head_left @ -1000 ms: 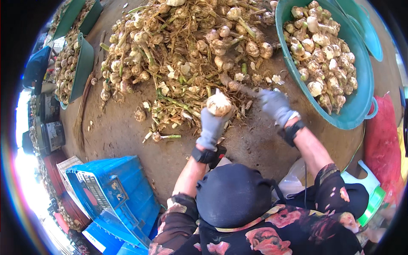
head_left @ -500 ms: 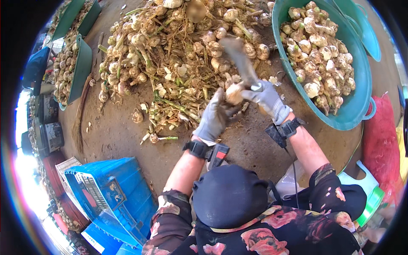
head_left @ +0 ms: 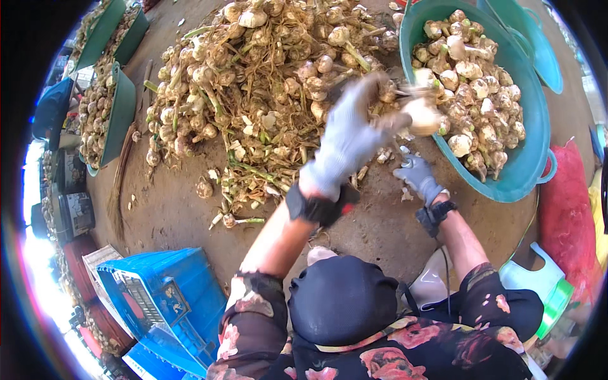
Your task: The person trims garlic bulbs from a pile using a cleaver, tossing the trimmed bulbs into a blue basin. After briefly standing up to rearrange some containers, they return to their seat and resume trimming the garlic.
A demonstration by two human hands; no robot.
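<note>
My left hand (head_left: 348, 142), in a grey work glove, reaches up and right over the garlic heap (head_left: 266, 101). Its fingers are blurred but look spread apart. Just past the thumb a pale garlic bulb (head_left: 422, 118), smeared by motion, is at the near-left rim of the green oval tub (head_left: 538, 133). I cannot make out whether the thumb still touches it. Below that rim, close to the ground, is my gloved right hand (head_left: 419, 177) with its fingers curled; what it grips is hidden. Inside the tub lie several trimmed garlic bulbs (head_left: 484, 101).
A blue plastic crate (head_left: 164, 304) stands at lower left. Green tubs of garlic (head_left: 117, 120) and a straw broom (head_left: 120, 177) are at the left. A red mesh sack (head_left: 567, 209) and a pale green stool (head_left: 532, 272) stand at right. Cut stems (head_left: 253, 180) litter the ground.
The left hand has swung up and right, and the bulb has moved from between the hands to the tub's rim. My right hand moved lower and right; the knife blade seen before no longer shows.
</note>
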